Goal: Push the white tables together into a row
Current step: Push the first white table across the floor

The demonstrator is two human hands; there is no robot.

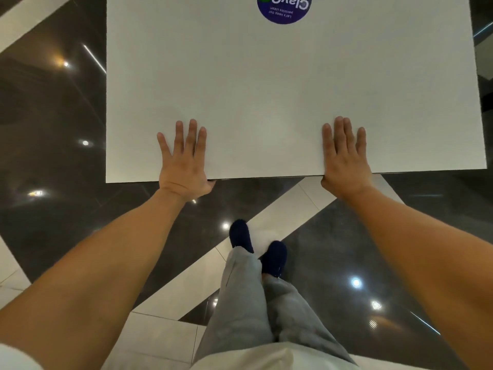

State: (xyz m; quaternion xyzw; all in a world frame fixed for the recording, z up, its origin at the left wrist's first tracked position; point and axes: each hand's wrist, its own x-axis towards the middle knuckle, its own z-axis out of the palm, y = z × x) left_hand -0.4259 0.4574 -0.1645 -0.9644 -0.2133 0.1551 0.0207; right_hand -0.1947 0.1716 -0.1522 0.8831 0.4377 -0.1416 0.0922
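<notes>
Two palms pressed near edge of white table [266,76] straight ahead: left hand [184,161], right hand [345,156], fingers [192,134] straight, gripping nothing. Slab looked stiff, probably heavy (glossy floor [53,116] should help sliding).

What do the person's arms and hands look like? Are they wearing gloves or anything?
No gloves. The left hand and right hand are bare, with no rings, watch or bracelets showing. The left forearm and right forearm are uncovered too. Only a bit of white sleeve peeks in at the bottom left corner.
</notes>
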